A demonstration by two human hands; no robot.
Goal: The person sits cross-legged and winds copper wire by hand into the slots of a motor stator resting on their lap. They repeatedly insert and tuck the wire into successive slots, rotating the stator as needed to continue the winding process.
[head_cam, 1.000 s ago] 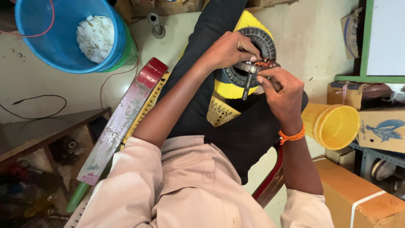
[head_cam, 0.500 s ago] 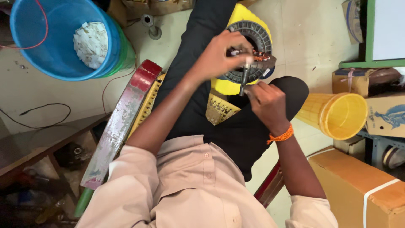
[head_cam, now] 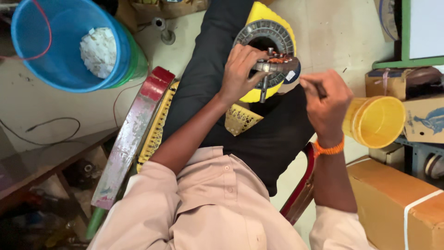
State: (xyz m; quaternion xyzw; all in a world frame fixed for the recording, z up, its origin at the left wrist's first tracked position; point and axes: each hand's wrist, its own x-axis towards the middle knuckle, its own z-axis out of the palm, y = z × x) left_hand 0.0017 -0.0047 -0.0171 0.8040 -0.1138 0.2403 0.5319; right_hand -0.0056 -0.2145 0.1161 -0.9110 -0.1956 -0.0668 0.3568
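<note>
While we hold the round motor part (head_cam: 273, 65) up in our left hand (head_cam: 240, 74), our right hand (head_cam: 326, 99) has pulled back from it. A moment ago both hands were together on the part. Now they are apart, with a gap between them. It looks like one bit of the work on the part is done and our right hand is getting ready for the next bit.

Our left hand is closed around the motor part. It is a small round thing with shiny copper wire on top and a grey metal stick poking down from the middle. Our right hand is shut on a thin tool (head_cam: 311, 83), which points back at the part. We cannot tell what kind of tool it is.

Just past our left hand lies a grey ring with little teeth (head_cam: 266, 34), resting on something yellow (head_cam: 259, 14). Beside our right hand is a yellow cup (head_cam: 377, 121). Farther out past it sit brown boxes (head_cam: 397, 203). Far off on the left-hand side is a big blue bucket (head_cam: 55, 60) with white bits inside. A long red and grey board (head_cam: 134, 134) leans near our left arm.
</note>
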